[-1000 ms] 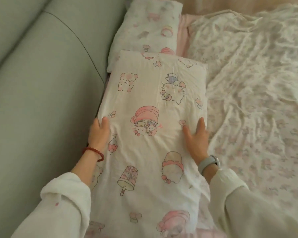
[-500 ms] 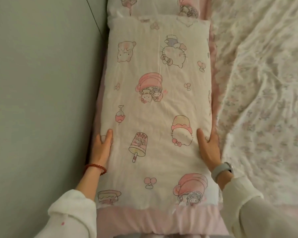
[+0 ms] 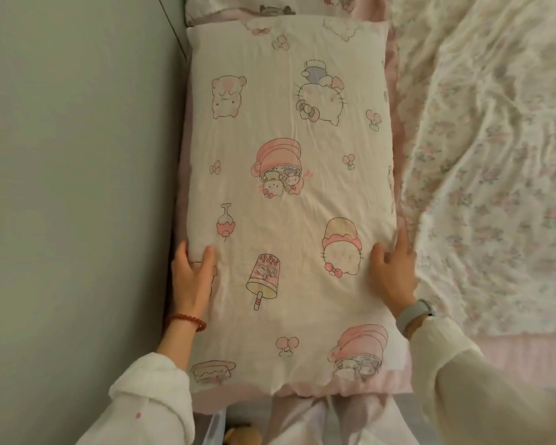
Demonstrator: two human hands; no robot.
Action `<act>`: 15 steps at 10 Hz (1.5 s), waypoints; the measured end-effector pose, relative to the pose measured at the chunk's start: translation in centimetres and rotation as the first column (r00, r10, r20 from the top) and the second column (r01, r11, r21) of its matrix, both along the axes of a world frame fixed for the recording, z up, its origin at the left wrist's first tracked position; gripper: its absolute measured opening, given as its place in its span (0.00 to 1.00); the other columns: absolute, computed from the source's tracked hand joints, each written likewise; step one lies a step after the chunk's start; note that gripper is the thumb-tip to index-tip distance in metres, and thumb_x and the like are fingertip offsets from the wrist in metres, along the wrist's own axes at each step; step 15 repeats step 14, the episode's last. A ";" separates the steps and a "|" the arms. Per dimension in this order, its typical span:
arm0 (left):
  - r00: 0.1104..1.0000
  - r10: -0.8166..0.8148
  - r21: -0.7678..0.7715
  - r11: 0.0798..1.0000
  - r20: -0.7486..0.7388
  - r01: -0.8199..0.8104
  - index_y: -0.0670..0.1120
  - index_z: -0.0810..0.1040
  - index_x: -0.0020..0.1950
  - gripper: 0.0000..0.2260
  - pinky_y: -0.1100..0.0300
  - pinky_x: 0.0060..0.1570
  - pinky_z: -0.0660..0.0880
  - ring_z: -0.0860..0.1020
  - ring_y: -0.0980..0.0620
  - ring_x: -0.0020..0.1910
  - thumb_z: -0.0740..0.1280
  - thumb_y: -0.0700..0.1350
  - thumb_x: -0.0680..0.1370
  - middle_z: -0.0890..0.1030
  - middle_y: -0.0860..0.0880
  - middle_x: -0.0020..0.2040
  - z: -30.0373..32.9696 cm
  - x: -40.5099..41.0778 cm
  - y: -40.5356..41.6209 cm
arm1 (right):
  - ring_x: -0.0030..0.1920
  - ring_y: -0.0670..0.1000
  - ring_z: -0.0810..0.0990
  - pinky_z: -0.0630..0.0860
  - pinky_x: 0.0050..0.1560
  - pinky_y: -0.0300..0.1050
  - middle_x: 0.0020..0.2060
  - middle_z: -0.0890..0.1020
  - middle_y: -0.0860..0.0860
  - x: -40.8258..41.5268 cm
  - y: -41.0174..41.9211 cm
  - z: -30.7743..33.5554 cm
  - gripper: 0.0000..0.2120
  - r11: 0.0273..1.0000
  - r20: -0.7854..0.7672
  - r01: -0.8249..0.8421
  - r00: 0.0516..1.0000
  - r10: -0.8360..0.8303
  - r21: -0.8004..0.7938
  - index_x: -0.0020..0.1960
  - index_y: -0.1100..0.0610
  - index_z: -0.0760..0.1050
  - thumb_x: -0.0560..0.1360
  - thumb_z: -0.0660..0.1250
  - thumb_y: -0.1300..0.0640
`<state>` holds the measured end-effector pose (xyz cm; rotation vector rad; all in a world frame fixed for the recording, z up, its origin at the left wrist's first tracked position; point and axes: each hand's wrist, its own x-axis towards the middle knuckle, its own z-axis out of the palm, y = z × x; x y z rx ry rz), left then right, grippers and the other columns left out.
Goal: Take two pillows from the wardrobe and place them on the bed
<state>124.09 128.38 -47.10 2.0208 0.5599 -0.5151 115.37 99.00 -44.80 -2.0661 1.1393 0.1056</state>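
Observation:
A white pillow (image 3: 289,194) printed with pink cartoon figures lies lengthwise on the pink bed sheet (image 3: 395,130), against the headboard. My left hand (image 3: 191,277) rests on its left edge, thumb on top and fingers flat. My right hand (image 3: 394,274) lies flat on its right edge with fingers spread. A second pillow (image 3: 270,4) with the same print lies beyond it at the top, mostly cut off by the frame.
A grey-green padded headboard (image 3: 77,187) fills the left side. A rumpled floral quilt (image 3: 495,155) covers the bed to the right. The bed's near edge and my pale trousers (image 3: 302,422) show at the bottom.
The pillow has slid toward me, away from the second pillow, with both hands on its sides. My view has tipped downward, so the bed's near edge now shows.

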 end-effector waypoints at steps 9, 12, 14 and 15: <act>0.993 0.056 -0.062 0.997 0.107 -0.050 0.61 0.65 0.63 0.25 0.58 0.50 0.72 0.75 0.57 0.52 0.66 0.61 0.68 0.76 0.57 0.57 1.6 -3.2 -0.5 | 0.64 0.51 0.70 0.69 0.62 0.48 0.66 0.70 0.50 -5.2 1.6 0.4 0.25 0.989 0.157 -0.012 0.987 -0.012 0.149 0.69 0.50 0.58 0.74 0.60 0.49; 0.994 -0.056 -0.032 0.998 -0.096 0.053 0.57 0.60 0.66 0.31 0.58 0.54 0.67 0.72 0.52 0.56 0.66 0.63 0.67 0.73 0.54 0.58 -0.4 -2.8 0.0 | 0.41 0.60 0.77 0.77 0.47 0.58 0.36 0.75 0.60 -3.5 -0.6 -0.8 0.23 0.975 -0.042 -0.042 0.998 0.052 0.217 0.70 0.53 0.57 0.76 0.55 0.57; 0.960 -0.226 0.393 0.908 0.167 0.145 0.45 0.62 0.68 0.27 0.44 0.63 0.65 0.66 0.39 0.65 0.67 0.47 0.71 0.68 0.38 0.67 3.2 -0.2 -3.3 | 0.57 0.55 0.72 0.72 0.56 0.47 0.60 0.72 0.57 -1.6 -1.5 2.2 0.27 0.980 0.027 -0.114 0.993 0.111 0.164 0.71 0.53 0.55 0.74 0.57 0.62; 0.960 -0.226 0.393 0.908 0.167 0.145 0.45 0.62 0.68 0.27 0.44 0.63 0.65 0.66 0.39 0.65 0.67 0.47 0.71 0.68 0.38 0.67 3.2 -0.2 -3.3 | 0.57 0.55 0.72 0.72 0.56 0.47 0.60 0.72 0.57 -1.6 -1.5 2.2 0.27 0.980 0.027 -0.114 0.993 0.111 0.164 0.71 0.53 0.55 0.74 0.57 0.62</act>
